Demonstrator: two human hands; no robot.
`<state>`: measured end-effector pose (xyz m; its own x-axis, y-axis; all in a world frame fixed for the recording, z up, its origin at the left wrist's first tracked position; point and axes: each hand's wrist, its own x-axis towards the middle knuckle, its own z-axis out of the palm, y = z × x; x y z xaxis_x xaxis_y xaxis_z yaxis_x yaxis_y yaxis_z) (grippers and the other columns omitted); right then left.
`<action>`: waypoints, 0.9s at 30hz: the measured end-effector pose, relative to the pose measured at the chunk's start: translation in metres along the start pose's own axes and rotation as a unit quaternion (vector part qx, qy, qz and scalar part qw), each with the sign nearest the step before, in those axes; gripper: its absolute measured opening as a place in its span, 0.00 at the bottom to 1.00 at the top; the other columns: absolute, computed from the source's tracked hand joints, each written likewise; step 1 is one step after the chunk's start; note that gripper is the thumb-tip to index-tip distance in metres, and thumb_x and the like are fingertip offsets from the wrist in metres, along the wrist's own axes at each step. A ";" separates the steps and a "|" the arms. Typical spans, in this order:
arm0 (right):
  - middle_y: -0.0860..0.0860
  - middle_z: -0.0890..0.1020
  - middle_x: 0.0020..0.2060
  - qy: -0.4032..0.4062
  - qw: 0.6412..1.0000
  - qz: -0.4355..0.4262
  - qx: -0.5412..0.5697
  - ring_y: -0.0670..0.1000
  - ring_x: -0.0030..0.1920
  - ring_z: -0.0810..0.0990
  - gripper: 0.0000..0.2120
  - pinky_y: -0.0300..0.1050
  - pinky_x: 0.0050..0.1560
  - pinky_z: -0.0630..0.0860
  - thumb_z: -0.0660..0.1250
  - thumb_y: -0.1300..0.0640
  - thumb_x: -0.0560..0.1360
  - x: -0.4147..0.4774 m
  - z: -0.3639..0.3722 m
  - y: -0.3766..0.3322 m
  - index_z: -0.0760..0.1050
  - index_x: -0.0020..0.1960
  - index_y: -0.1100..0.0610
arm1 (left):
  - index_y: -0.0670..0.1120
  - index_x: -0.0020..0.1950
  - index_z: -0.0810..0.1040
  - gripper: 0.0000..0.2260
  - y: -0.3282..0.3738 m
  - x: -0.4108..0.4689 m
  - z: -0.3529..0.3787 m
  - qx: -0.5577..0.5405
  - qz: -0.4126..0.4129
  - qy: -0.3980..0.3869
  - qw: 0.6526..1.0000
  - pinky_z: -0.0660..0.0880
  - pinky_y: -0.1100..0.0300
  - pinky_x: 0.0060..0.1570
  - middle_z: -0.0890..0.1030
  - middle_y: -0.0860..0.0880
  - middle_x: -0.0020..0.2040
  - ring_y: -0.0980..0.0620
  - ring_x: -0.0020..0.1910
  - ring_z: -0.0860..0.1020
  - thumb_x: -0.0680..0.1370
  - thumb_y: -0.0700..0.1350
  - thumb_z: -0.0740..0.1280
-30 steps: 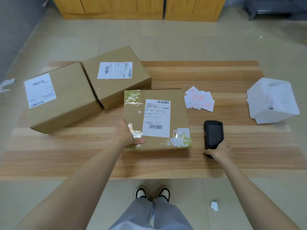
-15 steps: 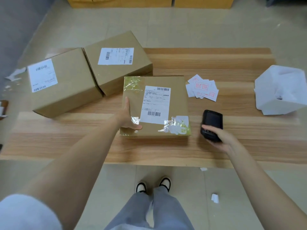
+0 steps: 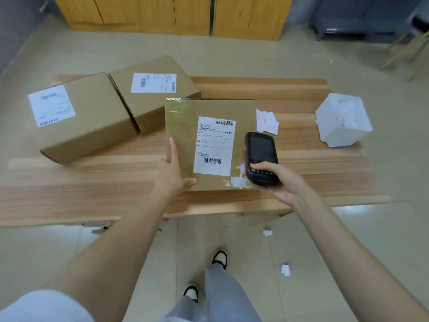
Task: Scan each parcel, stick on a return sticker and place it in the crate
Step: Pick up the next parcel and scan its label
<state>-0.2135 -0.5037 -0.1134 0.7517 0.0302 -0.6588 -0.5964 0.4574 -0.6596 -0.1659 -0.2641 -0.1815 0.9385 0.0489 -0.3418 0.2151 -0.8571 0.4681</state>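
Taped parcel (image 3: 183,129), near table (image 3: 69,194) edge: barcoded label (image 3: 214,145), print unreadable; left hand (image 3: 173,177) flat on it; right hand (image 3: 282,182) grips black scanner (image 3: 261,149).

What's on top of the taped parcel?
On the parcel: a label, tape patches and torn white residue. The left grip rests on its left side, index finger straight. The scanner, held in the right grip, hangs over its right edge and hides the surface beneath.

Barcoded white shipping label (image 3: 214,146) on the near flat brown cardboard parcel (image 3: 183,126): print unreadable (likewise the two left boxes' labels (image 3: 51,105) (image 3: 153,82) and the red-stamped white stickers (image 3: 267,120) on the right).
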 end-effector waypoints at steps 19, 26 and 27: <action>0.57 0.83 0.38 -0.018 0.999 0.022 -0.035 0.55 0.38 0.84 0.14 0.41 0.39 0.81 0.66 0.69 0.68 -0.071 0.045 0.118 0.76 0.54 0.66 | 0.61 0.71 0.27 0.56 -0.016 -0.028 0.023 -0.061 0.024 0.068 0.996 0.74 0.46 0.52 0.66 0.38 0.59 0.38 0.49 0.76 0.69 0.49 0.75; 0.57 0.83 0.42 -0.036 0.998 -0.001 -0.056 0.56 0.42 0.84 0.17 0.42 0.40 0.80 0.68 0.70 0.68 -0.070 0.042 0.118 0.76 0.57 0.65 | 0.59 0.73 0.29 0.55 -0.013 -0.025 0.018 -0.059 0.024 0.066 0.996 0.73 0.48 0.51 0.67 0.38 0.60 0.39 0.50 0.75 0.69 0.49 0.75; 0.56 0.83 0.43 -0.027 0.997 -0.016 -0.065 0.55 0.42 0.83 0.19 0.42 0.39 0.80 0.69 0.70 0.68 -0.068 0.041 0.115 0.75 0.59 0.64 | 0.59 0.73 0.30 0.56 -0.011 -0.023 0.016 -0.056 0.020 0.060 0.996 0.74 0.48 0.51 0.67 0.38 0.59 0.39 0.50 0.75 0.69 0.50 0.76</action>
<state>-0.3218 -0.4162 -0.1298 0.7833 0.0661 -0.6181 -0.6002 0.3391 -0.7244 -0.1942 -0.2641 -0.1921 0.9710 0.0831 -0.2243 0.1998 -0.7972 0.5697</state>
